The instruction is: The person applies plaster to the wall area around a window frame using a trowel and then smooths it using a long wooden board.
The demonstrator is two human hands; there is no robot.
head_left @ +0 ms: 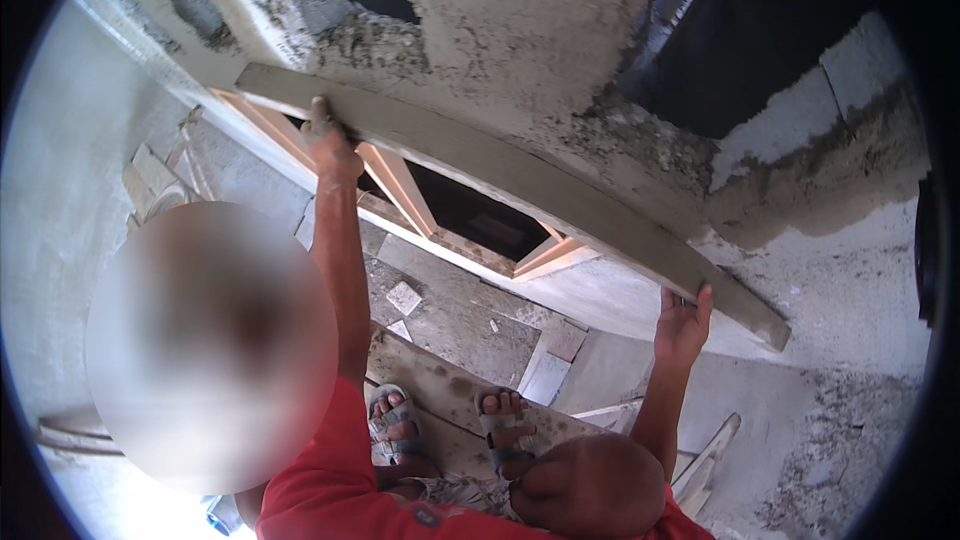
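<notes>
A long, mortar-smeared grey straightedge lies against the rough wall, running slantwise from upper left to lower right. My left hand grips it near its upper-left end, fingers over its lower edge. Toward the lower-right end, my right hand holds the same edge from below, thumb up against it. Partly plastered wall with fresh-looking grey mortar shows above the straightedge. Just under it are the light wooden frames of a dark opening.
My sandalled feet stand on a stained plank. Broken tile pieces and debris lie on the floor below. Dark openings break the wall at the top. Boards lean at lower right. A blurred patch covers the lower left.
</notes>
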